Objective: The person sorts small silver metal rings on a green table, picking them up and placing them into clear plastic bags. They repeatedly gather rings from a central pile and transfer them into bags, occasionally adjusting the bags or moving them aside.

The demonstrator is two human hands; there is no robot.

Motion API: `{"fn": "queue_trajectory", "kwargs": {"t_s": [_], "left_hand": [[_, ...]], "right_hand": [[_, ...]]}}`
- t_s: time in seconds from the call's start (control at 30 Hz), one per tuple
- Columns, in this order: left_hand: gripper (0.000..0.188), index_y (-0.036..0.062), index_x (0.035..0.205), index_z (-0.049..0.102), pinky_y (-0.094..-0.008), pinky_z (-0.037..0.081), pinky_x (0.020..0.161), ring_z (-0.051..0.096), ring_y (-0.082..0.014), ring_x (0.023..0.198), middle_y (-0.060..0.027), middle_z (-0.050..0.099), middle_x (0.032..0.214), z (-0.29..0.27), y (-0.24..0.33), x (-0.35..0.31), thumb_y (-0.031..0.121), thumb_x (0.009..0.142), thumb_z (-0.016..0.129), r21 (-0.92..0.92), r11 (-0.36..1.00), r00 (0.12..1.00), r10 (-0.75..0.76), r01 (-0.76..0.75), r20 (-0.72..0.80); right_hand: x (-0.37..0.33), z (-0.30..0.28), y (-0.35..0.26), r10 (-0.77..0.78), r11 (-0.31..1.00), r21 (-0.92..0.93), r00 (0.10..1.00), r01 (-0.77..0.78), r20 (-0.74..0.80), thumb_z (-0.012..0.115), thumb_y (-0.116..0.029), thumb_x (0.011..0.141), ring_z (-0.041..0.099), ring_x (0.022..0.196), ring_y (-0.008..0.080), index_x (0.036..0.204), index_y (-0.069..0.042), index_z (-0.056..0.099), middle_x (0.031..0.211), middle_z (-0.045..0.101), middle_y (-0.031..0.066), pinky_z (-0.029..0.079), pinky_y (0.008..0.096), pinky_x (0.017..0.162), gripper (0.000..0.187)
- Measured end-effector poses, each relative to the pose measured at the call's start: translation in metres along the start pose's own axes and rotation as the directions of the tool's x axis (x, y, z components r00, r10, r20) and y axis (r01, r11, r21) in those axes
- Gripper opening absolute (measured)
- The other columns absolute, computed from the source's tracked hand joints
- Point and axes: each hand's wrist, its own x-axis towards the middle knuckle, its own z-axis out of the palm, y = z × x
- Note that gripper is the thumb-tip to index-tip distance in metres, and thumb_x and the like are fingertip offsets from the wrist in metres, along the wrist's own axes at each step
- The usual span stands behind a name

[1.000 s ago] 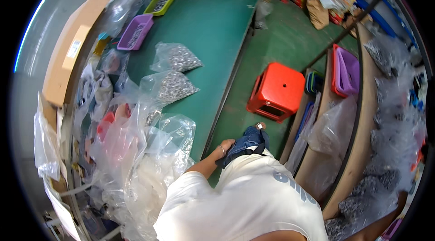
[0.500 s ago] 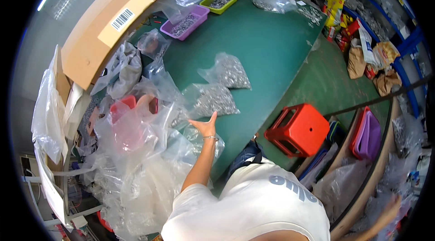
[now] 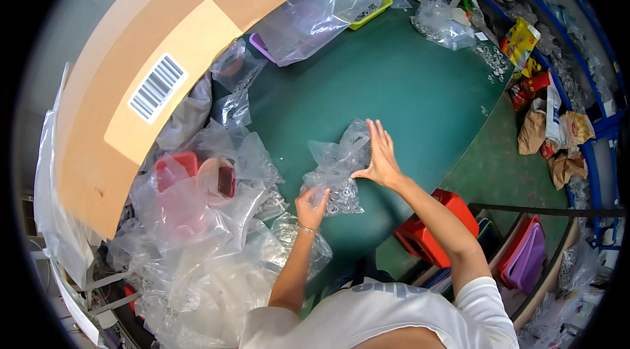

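Two clear plastic bags of small silvery metal pieces lie close together on the green tabletop, the near bag (image 3: pixel 340 195) partly overlapping the far bag (image 3: pixel 355 140). My left hand (image 3: pixel 312 210), a bracelet on its wrist, is at the near bag's left front edge, thumb and fingers apart. My right hand (image 3: pixel 382 160) stands along the right side of the bags, fingers stretched upward and thumb pointing toward the near bag. Both hands look open around the bags; whether the left fingertips touch the plastic is hard to tell.
A big cardboard box (image 3: pixel 92 145) rises at the left. Crumpled clear plastic bags (image 3: pixel 197 270) and a red container (image 3: pixel 177 168) crowd the near left. Purple (image 3: pixel 261 47) and yellow-green trays (image 3: pixel 371 13) sit at the back. A red stool (image 3: pixel 453 211) stands right of the table.
My right hand has come in from the far right to the bags. My left hand remains beside them. The two bags now sit closer together, and the view has shifted.
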Motion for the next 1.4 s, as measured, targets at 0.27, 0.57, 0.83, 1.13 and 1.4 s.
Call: {"fn": "queue_trajectory", "kwargs": {"t_s": [0.27,0.57,0.83,1.13,1.4], "left_hand": [[0.011,-0.0043,0.082,0.057,-0.0421,0.042,0.083,0.059,-0.0306,0.094,-0.0197,0.062,0.095,0.018,0.021,0.009,0.006,0.085,0.055,-0.014,0.939,0.922,0.334,-0.344,-0.196],[0.025,-0.0028,0.076,0.057,-0.0343,0.045,0.063,0.054,-0.0196,0.062,-0.0103,0.061,0.070,0.035,0.048,-0.003,0.013,0.091,0.045,-0.132,0.973,0.930,0.136,-0.190,-0.340],[0.026,0.0021,0.067,0.047,-0.0310,0.038,0.058,0.043,-0.0167,0.061,-0.0057,0.046,0.063,0.040,0.102,-0.044,0.015,0.090,0.044,-0.250,0.956,0.980,0.114,-0.153,-0.162],[0.034,0.0018,0.072,0.043,-0.0286,0.035,0.056,0.038,-0.0139,0.063,-0.0024,0.041,0.068,0.083,0.158,-0.131,0.022,0.099,0.038,-0.331,0.902,0.888,0.373,-0.278,0.269],[0.038,-0.0017,0.087,0.049,-0.0286,0.043,0.070,0.047,-0.0160,0.076,-0.0065,0.049,0.083,0.122,0.224,-0.251,0.033,0.101,0.038,-0.463,0.880,0.613,0.423,-0.104,0.667]], "right_hand": [[0.015,0.060,0.008,-0.106,0.946,0.282,0.973,0.162,-0.203,0.053,0.003,0.076,0.047,0.120,0.0301,0.102,-0.007,0.066,0.122,0.057,0.0124,0.026,0.0462,0.109,0.031],[-0.013,0.005,0.008,0.534,0.613,0.747,0.832,-0.257,-0.151,0.055,-0.024,0.094,0.056,0.078,0.0108,0.095,0.002,0.064,0.082,0.064,0.0024,0.047,0.0296,0.073,0.027],[-0.146,-0.064,-0.019,0.578,0.508,0.858,0.767,-0.074,-0.276,0.055,-0.025,0.094,0.058,0.076,0.0114,0.086,-0.001,0.063,0.080,0.066,0.0046,0.047,0.0302,0.073,0.027],[-0.369,-0.119,-0.101,0.736,0.525,0.846,0.449,0.094,-0.507,0.053,-0.014,0.092,0.054,0.078,0.0096,0.090,-0.004,0.060,0.081,0.059,0.0006,0.044,0.0270,0.073,0.012],[-0.537,-0.101,-0.200,0.630,0.731,0.603,0.024,0.319,-0.776,0.051,0.000,0.087,0.055,0.080,0.0112,0.115,-0.002,0.056,0.090,0.060,0.0025,0.045,0.0259,0.074,0.029]]}}
